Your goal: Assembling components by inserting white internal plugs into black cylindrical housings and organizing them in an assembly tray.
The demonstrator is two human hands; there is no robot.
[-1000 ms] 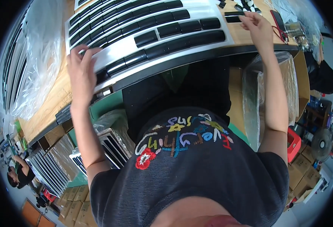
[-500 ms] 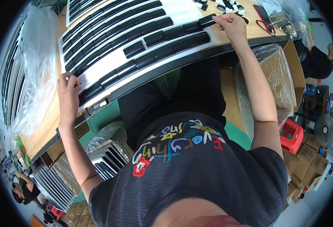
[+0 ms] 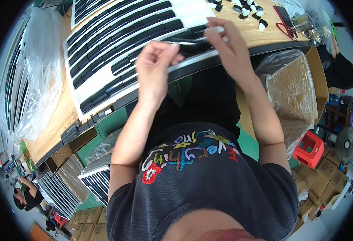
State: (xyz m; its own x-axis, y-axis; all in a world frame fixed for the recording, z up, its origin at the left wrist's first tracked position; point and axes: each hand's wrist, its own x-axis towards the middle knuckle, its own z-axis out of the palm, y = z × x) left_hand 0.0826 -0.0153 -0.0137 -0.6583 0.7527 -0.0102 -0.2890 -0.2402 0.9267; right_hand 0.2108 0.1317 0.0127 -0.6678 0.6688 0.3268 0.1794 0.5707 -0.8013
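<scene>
A white board [image 3: 94, 84] on the table carries several curved rows of glossy black pieces [image 3: 130, 30]. Over the two rows nearest me, both my hands are close together. My left hand [image 3: 154, 68] has its fingers curled and its thumb tip near a thin bright edge between the hands; what it grips, if anything, is hard to make out. My right hand [image 3: 232, 52] is smeared by motion, with small white bits showing at its fingertips. A dark shiny piece [image 3: 192, 49] lies or hangs between the hands; its shape is blurred.
Small black-and-white pieces [image 3: 246, 9] lie scattered at the back right, near a phone [image 3: 281, 15] and red-framed glasses [image 3: 287, 31]. Clear plastic film [image 3: 44, 60] covers boards at left. A plastic-lined carton [image 3: 289, 88] and a red stool [image 3: 308, 148] stand at right. Other people work nearby.
My left hand has left the board's left end and moved right. My right hand has come inward and nearer me. The second-nearest row's left end now sits further left.
</scene>
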